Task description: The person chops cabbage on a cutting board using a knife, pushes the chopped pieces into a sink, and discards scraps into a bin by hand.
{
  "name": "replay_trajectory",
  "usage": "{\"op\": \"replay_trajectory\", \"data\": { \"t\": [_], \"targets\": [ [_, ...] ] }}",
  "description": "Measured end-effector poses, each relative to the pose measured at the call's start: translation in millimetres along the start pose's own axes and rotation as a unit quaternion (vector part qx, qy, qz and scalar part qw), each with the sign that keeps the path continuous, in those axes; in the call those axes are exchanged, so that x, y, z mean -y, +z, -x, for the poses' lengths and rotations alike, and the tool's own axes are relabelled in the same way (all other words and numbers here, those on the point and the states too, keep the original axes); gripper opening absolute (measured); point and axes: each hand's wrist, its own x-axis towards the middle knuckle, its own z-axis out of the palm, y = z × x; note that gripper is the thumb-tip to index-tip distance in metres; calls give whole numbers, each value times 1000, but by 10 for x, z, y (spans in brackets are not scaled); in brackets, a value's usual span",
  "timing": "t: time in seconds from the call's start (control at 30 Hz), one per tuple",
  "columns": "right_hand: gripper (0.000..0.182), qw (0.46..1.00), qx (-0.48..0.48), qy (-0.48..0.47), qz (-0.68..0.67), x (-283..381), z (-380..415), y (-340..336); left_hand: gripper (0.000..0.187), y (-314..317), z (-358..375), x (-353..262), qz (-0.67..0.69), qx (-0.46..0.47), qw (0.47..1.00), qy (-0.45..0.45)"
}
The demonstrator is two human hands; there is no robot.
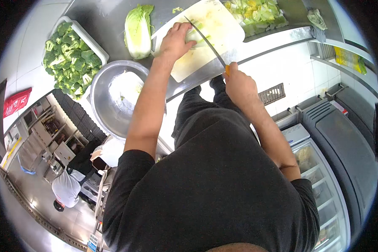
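My right hand (pixel 241 86) is wrapped around the yellow handle of a kitchen knife (pixel 208 43), whose long blade points away from me across the white cutting board (pixel 222 25). Under the blade lies a pale green piece of napa cabbage (pixel 194 38). My left hand (pixel 177 40) presses on this piece from the left, its fingers curled close to the blade and partly hiding it. Left of the board sits a larger napa cabbage (pixel 138 32) with leafy green top. Chopped cabbage (pixel 256 16) fills a container to the right of the board.
A metal bowl (pixel 109 111) stands left of my forearm, beside a white tub (pixel 97 48) heaped with broccoli florets (pixel 71 59). A crumpled cloth (pixel 317 20) lies at the far right. A glass-topped cabinet (pixel 323 197) is on my right. Another person (pixel 66 189) works at lower left.
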Motion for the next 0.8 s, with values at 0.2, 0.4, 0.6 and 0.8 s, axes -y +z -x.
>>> {"op": "replay_trajectory", "data": {
  "t": [0.2, 0.4, 0.6, 0.8],
  "targets": [
    [28, 1000, 11, 15, -8, 12, 17, 68, 59, 7, 9, 10, 18, -1, 1000, 7],
    [30, 999, 16, 22, -24, 31, -282, 247, 59, 36, -36, 54, 6, -1, 1000, 19],
    [31, 999, -8, 0, -49, 98, -1047, 557, 60, 33, -20, 93, 27, 1, 999, 23],
    [34, 998, 15, 28, -63, 157, -1247, 557, 61, 43, 15, 75, 28, 1, 999, 15]
  ]
}}
